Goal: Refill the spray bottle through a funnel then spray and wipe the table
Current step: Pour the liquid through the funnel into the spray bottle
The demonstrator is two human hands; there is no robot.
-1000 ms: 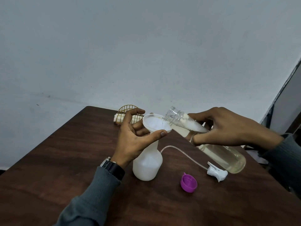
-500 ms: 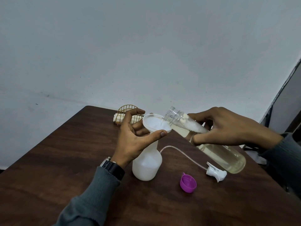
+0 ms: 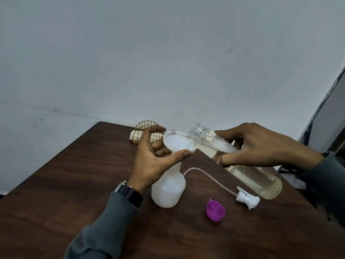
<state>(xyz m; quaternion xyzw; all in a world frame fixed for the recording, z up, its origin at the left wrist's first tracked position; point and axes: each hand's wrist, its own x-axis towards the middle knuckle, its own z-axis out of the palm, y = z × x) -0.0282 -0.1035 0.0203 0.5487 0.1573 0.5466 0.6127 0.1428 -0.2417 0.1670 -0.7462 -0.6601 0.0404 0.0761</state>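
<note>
White opaque plastic spray bottle (image 3: 168, 191) stands upright mid-desk, long axis vertical, neck up, w/ a white plastic funnel (image 3: 177, 142) seated in the neck, wide mouth up. Left hand (image 3: 149, 161) holds the funnel, thumb and fingers (image 3: 179, 156) curled round its rim and cone. Right hand (image 3: 261, 146) grips a clear plastic refill bottle (image 3: 252, 174), fingers wrapped round its upper body. That bottle's long axis is tilted: open threaded mouth points up-left over the funnel rim, base lower right. Pale yellowish liquid lies along its lower side; a thin stream runs into the funnel. Dark marks near its shoulder are too small to read, likewise the black wristwatch (image 3: 128, 192) face. On the dark brown wooden desk (image 3: 74, 184), a white trigger spray head (image 3: 247, 200) w/ clear dip tube (image 3: 205, 172) lies right of the spray bottle. A purple plastic cap (image 3: 215, 211) sits open side up between them, nearer the camera. Gold wire holder (image 3: 145, 126) stands at the far edge.
</note>
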